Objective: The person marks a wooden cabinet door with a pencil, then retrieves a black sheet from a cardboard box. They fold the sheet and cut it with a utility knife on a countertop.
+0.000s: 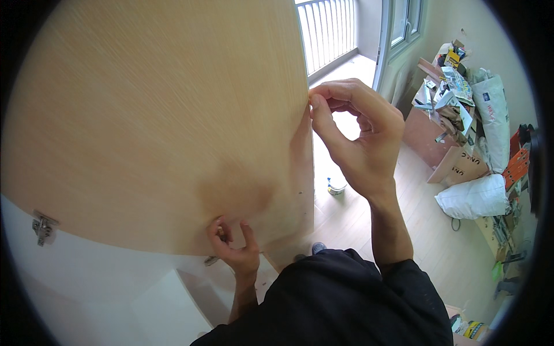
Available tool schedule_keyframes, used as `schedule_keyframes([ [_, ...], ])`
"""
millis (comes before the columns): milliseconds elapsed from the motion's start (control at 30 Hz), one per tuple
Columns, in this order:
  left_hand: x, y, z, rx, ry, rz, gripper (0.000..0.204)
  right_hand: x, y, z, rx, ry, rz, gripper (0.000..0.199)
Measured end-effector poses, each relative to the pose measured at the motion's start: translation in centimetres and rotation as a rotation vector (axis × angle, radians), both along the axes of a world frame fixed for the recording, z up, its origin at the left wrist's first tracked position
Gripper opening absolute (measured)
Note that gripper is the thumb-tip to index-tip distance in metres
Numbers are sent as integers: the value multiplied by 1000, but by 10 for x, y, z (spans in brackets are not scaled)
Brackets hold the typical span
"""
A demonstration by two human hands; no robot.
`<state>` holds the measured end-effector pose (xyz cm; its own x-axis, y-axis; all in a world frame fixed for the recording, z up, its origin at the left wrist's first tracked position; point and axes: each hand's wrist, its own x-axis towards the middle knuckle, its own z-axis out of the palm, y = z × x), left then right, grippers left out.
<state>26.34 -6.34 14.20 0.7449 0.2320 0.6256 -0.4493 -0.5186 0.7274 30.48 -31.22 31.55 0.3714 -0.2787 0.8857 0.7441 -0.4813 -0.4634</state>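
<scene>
A large pale wood-grain cabinet door (173,115) fills the left and middle of the head view. At its right edge my right hand (360,130) is raised, thumb and forefinger pinched together against that edge. What sits between those fingertips is too small to make out. Lower down, my left hand (238,254) is by the door's bottom edge, fingertips near its face, thumb and curled fingers apart. A metal hinge (42,228) shows at the door's lower left, and another hinge (211,260) is partly hidden beside my left hand.
White cabinet parts (156,294) lie below the door. On the right stand a heaped stack of boards and scraps (444,115), a white sack (493,115) and a second white bag (473,196). A small tin (336,185) is on the floor near a balcony doorway with a railing (329,32).
</scene>
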Motion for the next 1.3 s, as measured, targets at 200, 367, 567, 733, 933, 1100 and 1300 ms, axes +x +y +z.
schedule_keyframes([
  [200,3,1,1,9,-28,27,43,-7,-6,6,-185,-2,-40,12],
  [367,4,5,-2,8,-47,17,44,-12,-2,21,-243,116,-136,14],
  [567,3,3,-1,-11,-50,23,44,-1,-1,17,-165,97,-111,12],
  [733,0,4,0,-13,-24,32,43,1,-2,8,128,135,214,11],
  [933,-1,5,-3,-45,-36,14,43,-11,-21,0,129,396,252,18],
  [1100,-3,6,0,-27,-20,6,44,-1,-13,0,-55,58,127,12],
  [1300,-3,10,0,-1,-34,32,44,-12,-10,18,-294,71,-110,11],
])
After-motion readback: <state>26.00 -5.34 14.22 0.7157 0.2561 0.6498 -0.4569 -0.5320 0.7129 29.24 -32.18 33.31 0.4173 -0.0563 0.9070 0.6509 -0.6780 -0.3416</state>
